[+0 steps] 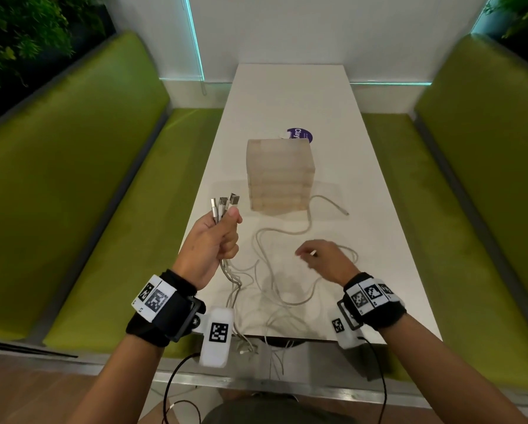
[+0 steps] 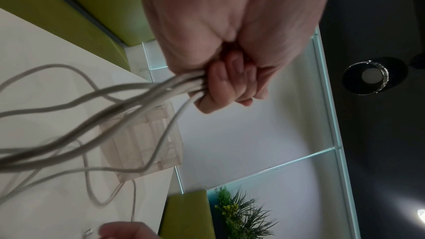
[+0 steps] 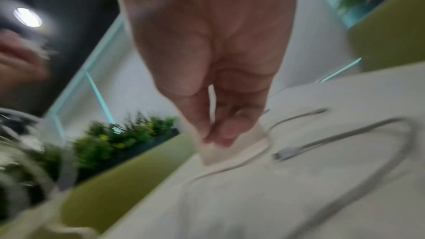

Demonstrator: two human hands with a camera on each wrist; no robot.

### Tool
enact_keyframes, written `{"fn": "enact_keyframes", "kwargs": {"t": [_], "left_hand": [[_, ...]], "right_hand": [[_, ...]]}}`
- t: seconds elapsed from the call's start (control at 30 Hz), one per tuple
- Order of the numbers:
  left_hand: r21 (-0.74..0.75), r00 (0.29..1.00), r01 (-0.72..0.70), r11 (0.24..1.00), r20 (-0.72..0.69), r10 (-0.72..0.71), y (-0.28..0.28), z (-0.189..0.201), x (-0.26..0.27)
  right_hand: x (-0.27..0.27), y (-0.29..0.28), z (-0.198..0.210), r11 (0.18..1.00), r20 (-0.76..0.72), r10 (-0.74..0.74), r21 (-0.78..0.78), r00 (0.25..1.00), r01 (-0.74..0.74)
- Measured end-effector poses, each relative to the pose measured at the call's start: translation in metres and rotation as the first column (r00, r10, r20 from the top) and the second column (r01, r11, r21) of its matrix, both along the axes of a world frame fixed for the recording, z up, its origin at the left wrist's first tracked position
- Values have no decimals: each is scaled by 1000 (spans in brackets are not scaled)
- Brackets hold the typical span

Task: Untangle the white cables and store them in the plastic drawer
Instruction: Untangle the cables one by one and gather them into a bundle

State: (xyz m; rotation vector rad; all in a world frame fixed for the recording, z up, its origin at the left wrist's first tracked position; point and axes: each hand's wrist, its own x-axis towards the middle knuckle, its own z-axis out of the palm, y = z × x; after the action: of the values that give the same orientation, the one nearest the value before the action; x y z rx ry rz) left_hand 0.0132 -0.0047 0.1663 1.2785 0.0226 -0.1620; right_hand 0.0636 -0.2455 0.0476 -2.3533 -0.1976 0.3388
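Observation:
My left hand (image 1: 226, 237) is raised over the table's left edge and grips a bundle of white cables (image 2: 92, 101). Three metal plugs (image 1: 224, 203) stick up above the fist. The cables trail down into a loose tangle (image 1: 271, 270) on the table. My right hand (image 1: 311, 255) hovers over that tangle with its fingertips (image 3: 220, 134) drawn together. That view is blurred, so whether it holds a cable end is unclear. A loose plug (image 3: 282, 154) lies just beside it. The translucent plastic drawer unit (image 1: 279, 175) stands behind the cables with its drawers shut.
The white table (image 1: 287, 96) runs away from me between two green benches (image 1: 88, 179) (image 1: 476, 179). A purple round sticker (image 1: 301, 135) lies behind the drawer unit. Some cable ends hang over the near table edge (image 1: 275, 347). One cable end (image 1: 345, 213) lies right of the unit.

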Motion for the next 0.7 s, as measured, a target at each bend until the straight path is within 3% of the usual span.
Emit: {"fn": "enact_keyframes", "kwargs": {"t": [0.07, 0.17, 0.3, 0.37, 0.47, 0.57, 0.63, 0.7], "left_hand": [[-5, 1000, -17, 1000, 5, 17, 0, -2, 0], [-6, 1000, -21, 1000, 12, 21, 1, -5, -1], [15, 1000, -12, 1000, -21, 13, -2, -8, -3], [10, 999, -9, 1000, -36, 9, -4, -10, -2], [9, 998, -17, 1000, -59, 18, -9, -15, 3], [39, 997, -47, 998, -62, 49, -16, -20, 7], [56, 997, -65, 996, -45, 67, -22, -22, 9], [43, 996, -80, 996, -26, 81, -27, -22, 10]], "right_hand": [[17, -23, -17, 968, 46, -112, -222, 993, 119], [25, -52, -40, 837, -37, -206, -524, 978, 156], [19, -64, -55, 838, 24, -268, -486, 963, 246], [16, -58, -46, 888, -5, -312, -357, 950, 289], [7, -32, -7, 921, -16, -381, 82, 924, 381], [-13, 6, 52, 764, -83, -299, 576, 951, 291], [-29, 28, 82, 665, -64, -202, 724, 977, 184], [-42, 44, 93, 632, -16, -121, 770, 993, 89]]}}
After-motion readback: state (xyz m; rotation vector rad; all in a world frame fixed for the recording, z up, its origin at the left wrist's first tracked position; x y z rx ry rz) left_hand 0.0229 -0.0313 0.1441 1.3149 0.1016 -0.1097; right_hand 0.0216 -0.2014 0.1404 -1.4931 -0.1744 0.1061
